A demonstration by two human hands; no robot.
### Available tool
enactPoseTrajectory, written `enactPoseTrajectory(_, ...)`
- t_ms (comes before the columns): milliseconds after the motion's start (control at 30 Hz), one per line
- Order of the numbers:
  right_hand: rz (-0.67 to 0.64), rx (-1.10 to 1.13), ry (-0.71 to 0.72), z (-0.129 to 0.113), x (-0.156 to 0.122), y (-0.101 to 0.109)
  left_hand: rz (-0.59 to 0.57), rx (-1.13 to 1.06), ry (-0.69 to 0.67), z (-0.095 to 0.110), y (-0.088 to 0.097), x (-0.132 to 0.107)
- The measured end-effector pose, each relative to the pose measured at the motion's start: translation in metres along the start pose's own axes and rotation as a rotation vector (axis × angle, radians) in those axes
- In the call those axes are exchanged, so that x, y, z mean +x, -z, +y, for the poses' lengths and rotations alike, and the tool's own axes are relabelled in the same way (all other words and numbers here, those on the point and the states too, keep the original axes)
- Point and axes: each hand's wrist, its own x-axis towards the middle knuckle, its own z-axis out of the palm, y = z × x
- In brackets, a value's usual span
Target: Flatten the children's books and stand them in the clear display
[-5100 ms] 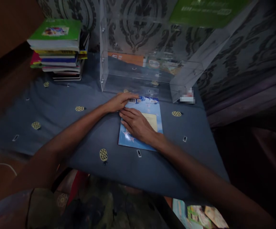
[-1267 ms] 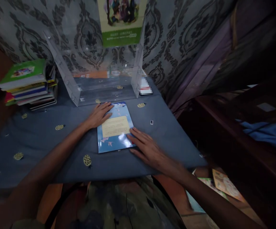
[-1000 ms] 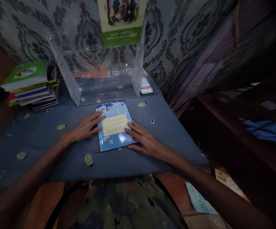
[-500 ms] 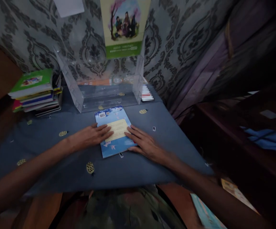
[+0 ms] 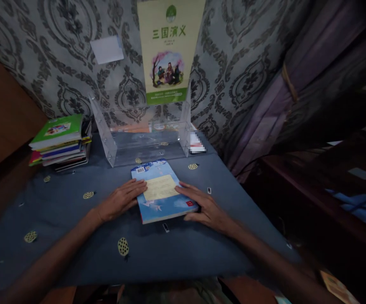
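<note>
A blue book with a pale yellow panel lies back cover up on the blue cloth-covered table. My left hand lies against its left edge, fingers stretched onto the cover. My right hand holds the book's near right corner, fingers on top and thumb at the near edge, and that corner looks slightly raised. Just beyond the book stands a clear acrylic display stand, with a green and yellow book upright on its top tier.
A stack of several books topped by a green one sits at the back left. Patterned grey wallpaper runs behind, with a white note stuck on it. A purple curtain and dark furniture stand to the right.
My left hand slid down from the book's far left corner to its left edge. My right hand moved to grip the near right corner. The view tilted up, showing the upright book.
</note>
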Motion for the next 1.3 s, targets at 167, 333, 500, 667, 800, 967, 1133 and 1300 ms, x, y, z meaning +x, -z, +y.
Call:
enactPoseTrajectory(167,0.161,0.239,-0.150,-0.013,0.001,0.019,0.292,-0.248,0.083,0.022,0.005,0.013)
enactPoseTrajectory(333,0.312,0.334,-0.173,-0.029,0.016,0.026,0.485,-0.570,0.321,0.069,0.022,0.031)
enactPoseTrajectory(500,0.294,0.424,-0.300,-0.055,0.031,0.029,0.693,-1.082,0.815,0.086,0.032,0.054)
enactPoseTrajectory(667,0.200,0.519,-0.563,-0.038,0.035,0.012,0.317,-1.093,0.988,0.047,0.006,0.056)
enactPoseTrajectory(800,0.089,0.269,-0.607,-0.004,0.033,-0.004,0.057,-0.874,0.983,0.019,-0.020,0.044)
enactPoseTrajectory(967,0.077,0.039,-0.540,0.001,0.032,0.001,0.183,-0.620,0.896,0.005,-0.022,0.028)
enactPoseTrajectory(1133,0.176,-0.372,-0.312,0.022,0.035,0.014,0.254,-0.043,0.593,-0.027,-0.026,0.004)
enactPoseTrajectory(1300,0.117,-0.652,-0.215,0.066,0.049,0.019,0.120,0.204,0.644,-0.063,-0.029,-0.005)
